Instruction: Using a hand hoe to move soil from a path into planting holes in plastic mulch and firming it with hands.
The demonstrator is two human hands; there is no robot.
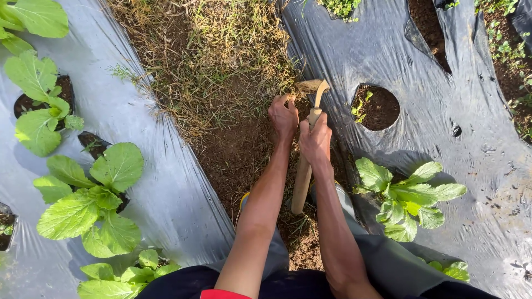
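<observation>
I squat over a furrow of soil and dry grass [221,61] between two plastic-covered beds. My right hand [316,139] is shut on the wooden handle of a small hand hoe [303,177], near its head. The hoe's blade [310,86] rests in the grass at the furrow's right side. My left hand [283,115] is closed on a tuft of dry grass just left of the blade. Bare brown soil [238,160] lies under my forearms.
Silver plastic mulch [166,182] covers the beds on both sides. Leafy green plants [88,205] grow through holes on the left, another leafy plant [407,199] on the right. An open planting hole [377,108] with small weeds sits right of the hoe.
</observation>
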